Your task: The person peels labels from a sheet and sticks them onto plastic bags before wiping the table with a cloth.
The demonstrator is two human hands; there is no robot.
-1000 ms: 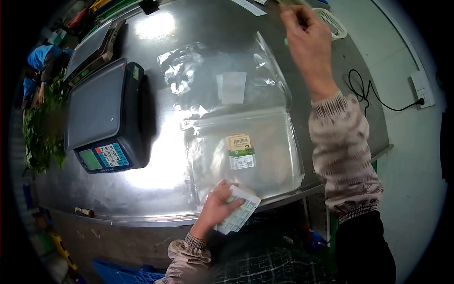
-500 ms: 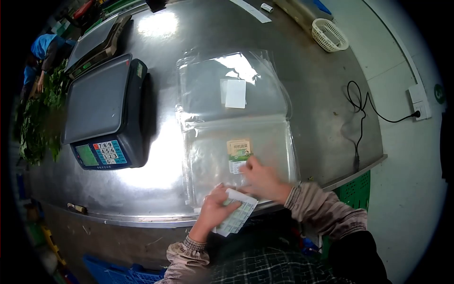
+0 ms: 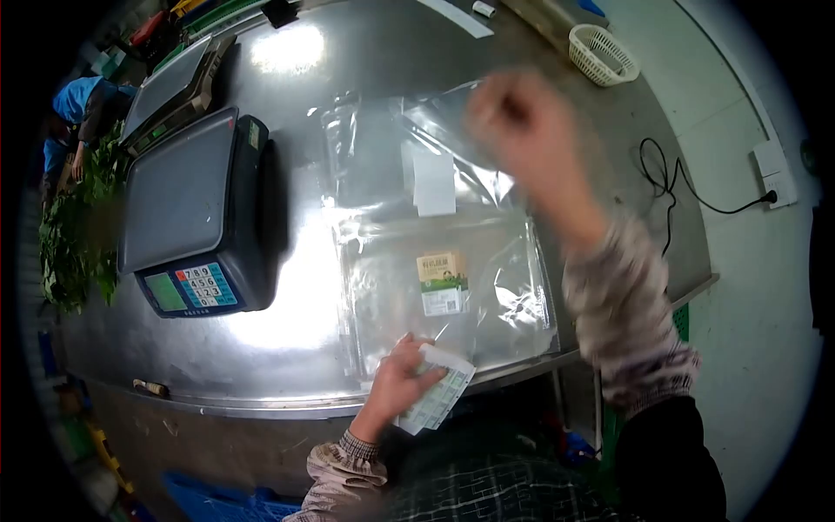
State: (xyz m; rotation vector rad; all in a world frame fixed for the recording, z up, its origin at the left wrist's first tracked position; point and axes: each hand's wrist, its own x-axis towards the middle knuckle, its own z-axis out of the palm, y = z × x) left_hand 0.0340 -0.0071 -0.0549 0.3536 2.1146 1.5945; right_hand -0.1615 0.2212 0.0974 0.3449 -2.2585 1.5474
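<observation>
My left hand (image 3: 402, 380) is closed around a small stack of printed label sheets (image 3: 441, 391) at the table's front edge. Clear plastic bags (image 3: 374, 261) lie flat in front of me. On the nearer bag sits a green and tan label (image 3: 442, 283) with a white printed lower part. White paper rectangles (image 3: 434, 183) show through the farther bag. Raised over that bag's far right side, my right hand (image 3: 522, 117) is blurred, its fingers curled together. The clear film is pulled up in folds toward those fingers, and they appear to pinch its edge.
A dark digital scale (image 3: 178, 209) stands on the metal table at left, a second scale (image 3: 170, 91) behind it. Leafy greens (image 3: 83, 235) lie beside a person in blue (image 3: 78, 100). At right are a white basket (image 3: 602, 56) and a plugged-in black cable (image 3: 670, 187).
My right hand has moved from the label up and away to the far bag, whose film is now lifted and creased. My left hand still holds the label sheets in nearly the same place.
</observation>
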